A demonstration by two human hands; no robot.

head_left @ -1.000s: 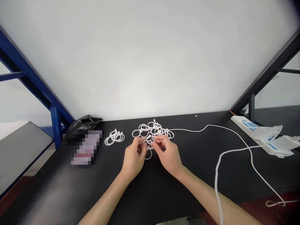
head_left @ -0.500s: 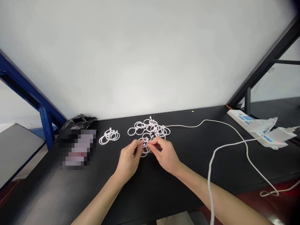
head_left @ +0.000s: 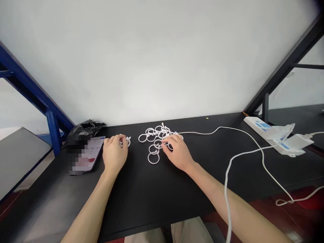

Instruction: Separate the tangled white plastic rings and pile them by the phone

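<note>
My left hand (head_left: 115, 152) is over the small pile of white rings (head_left: 129, 141) at the left, fingers curled inward and fingertips mostly hidden behind the hand. What it holds, if anything, does not show. My right hand (head_left: 178, 152) rests at the front right of a larger cluster of white rings (head_left: 151, 135), its thumb and forefinger bent together at one ring's edge. The thin rings carry small knobs. Several rings trail toward me, with the nearest ring (head_left: 153, 157) lying flat on the black tabletop (head_left: 141, 199).
A phone (head_left: 89, 155), partly blurred out, lies left of my left hand, before a black plastic bag (head_left: 87, 130). A white cable (head_left: 229, 189) loops across the right side and over my right forearm. The power strip (head_left: 263, 130) holds a white charger (head_left: 297, 143).
My hands have separated from their joint hold on a ring. The left moved left to the small pile; the right moved slightly up and right onto the larger cluster.
</note>
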